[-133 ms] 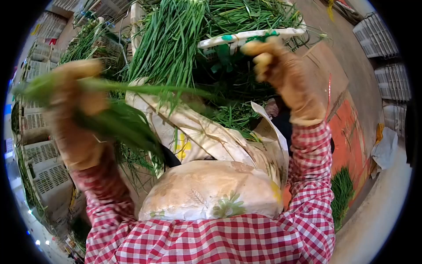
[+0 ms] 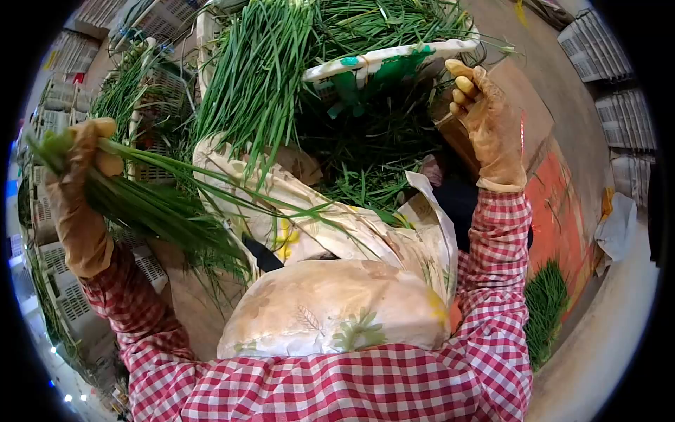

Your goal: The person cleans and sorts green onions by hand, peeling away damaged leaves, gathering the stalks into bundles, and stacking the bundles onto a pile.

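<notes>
Bunch of long chive-like greens (image 2: pixel 165 214) at left, grasped near one end by the gloved left hand (image 2: pixel 79 186); its stray blades trail right, in front of the apron (image 2: pixel 330 302). Right hand (image 2: pixel 486 119) raised near the crate (image 2: pixel 390 55), fingers curled; cannot tell if pinching anything. Risk: strays may slip out should the grasp loosen. Versus earlier frame: hands farther apart, bunch farther left.

Tan gloves (image 2: pixel 500 158) cover the hands (image 2: pixel 486 123), with red-checked sleeves (image 2: pixel 498 243) and a pale leaf-printed apron (image 2: pixel 316 295).

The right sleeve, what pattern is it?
The right sleeve has red and white checks, shown in the head view.
</notes>
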The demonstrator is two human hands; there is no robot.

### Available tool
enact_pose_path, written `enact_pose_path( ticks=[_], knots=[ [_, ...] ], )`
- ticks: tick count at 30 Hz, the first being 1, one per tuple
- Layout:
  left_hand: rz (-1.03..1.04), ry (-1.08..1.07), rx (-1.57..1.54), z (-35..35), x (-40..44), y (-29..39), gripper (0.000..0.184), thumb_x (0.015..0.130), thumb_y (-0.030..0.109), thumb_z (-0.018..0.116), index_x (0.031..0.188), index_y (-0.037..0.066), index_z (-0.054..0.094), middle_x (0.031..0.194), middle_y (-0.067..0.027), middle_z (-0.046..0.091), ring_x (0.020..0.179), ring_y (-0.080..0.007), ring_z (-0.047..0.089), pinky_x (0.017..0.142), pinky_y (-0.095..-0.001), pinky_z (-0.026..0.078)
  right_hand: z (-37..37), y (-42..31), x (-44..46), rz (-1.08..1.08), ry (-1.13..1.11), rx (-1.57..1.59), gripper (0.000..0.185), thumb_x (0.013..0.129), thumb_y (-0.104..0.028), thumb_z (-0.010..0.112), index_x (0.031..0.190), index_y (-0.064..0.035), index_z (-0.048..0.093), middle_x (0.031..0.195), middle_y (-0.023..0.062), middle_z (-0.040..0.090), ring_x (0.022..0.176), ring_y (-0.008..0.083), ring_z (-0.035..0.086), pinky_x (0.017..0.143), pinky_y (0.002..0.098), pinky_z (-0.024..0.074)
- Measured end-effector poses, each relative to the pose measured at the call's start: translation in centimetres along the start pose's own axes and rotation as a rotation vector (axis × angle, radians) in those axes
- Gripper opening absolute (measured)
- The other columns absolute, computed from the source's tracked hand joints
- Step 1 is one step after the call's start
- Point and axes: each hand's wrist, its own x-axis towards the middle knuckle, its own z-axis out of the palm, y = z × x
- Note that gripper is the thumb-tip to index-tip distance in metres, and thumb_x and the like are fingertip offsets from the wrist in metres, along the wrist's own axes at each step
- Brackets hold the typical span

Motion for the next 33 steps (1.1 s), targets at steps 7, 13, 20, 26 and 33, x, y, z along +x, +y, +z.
enact_pose_path(
  ticks=[7,13,20,26,33],
  knots=[
    [-0.216,-0.253,-0.359,2.5,1.0,-1.8,0.04,0.088,0.031,0.056,0.112,0.0,0.055,0.099,-0.0083,0.06,0.079,-0.0123,0.058,0.07,-0.0267,0.049,2.8,1.0,-0.6,-0.073,-0.309,-0.197,0.045,0.097,-0.042,0.042,0.107,-0.004,0.066,0.083,0.0002,0.063,0.072,0.0072,0.056,0.067,0.0202,0.0462],
    [-0.53,-0.726,-0.716,14.7,2.6,-1.3,0.023,0.089,0.022,0.058,0.095,0.0,0.062,0.079,-0.0075,0.067,0.055,-0.0105,0.061,0.051,-0.021,0.05,8.3,1.0,-3.8,0.242,-0.717,-0.264,0.043,0.094,-0.041,0.049,0.116,-0.0061,0.059,0.099,0.0012,0.064,0.078,0.0109,0.059,0.069,0.0252,0.0481],
    [-0.604,-0.791,-1.001,17.5,1.7,-4.1,0.035,0.09,0.024,0.058,0.106,-0.008,0.059,0.067,-0.0022,0.061,0.058,-0.0077,0.058,0.054,-0.0175,0.047,8.2,2.7,-6.0,0.213,-0.547,-0.278,0.035,0.089,-0.035,0.06,0.092,-0.0012,0.068,0.076,0.0017,0.067,0.06,0.004,0.052,0.053,0.0177,0.0399],
    [-0.553,-0.767,-0.826,16.4,1.2,-3.3,0.029,0.083,0.02,0.066,0.098,-0.005,0.064,0.073,-0.0033,0.063,0.057,-0.0083,0.057,0.055,-0.0191,0.047,8.8,3.9,-6.0,0.118,-0.52,-0.486,0.034,0.088,-0.032,0.063,0.093,0.0017,0.067,0.077,0.0025,0.066,0.066,0.0073,0.057,0.06,0.0203,0.0457],
    [-0.569,-0.65,-0.836,16.7,0.3,-4.2,0.021,0.081,0.017,0.068,0.095,0.001,0.065,0.081,-0.0023,0.064,0.067,-0.0102,0.059,0.06,-0.0218,0.048,9.8,2.8,-6.1,-0.02,-0.381,-0.469,0.033,0.083,-0.032,0.069,0.089,0.0008,0.067,0.072,0.006,0.063,0.066,0.0091,0.056,0.06,0.0247,0.0452]
  ],
)
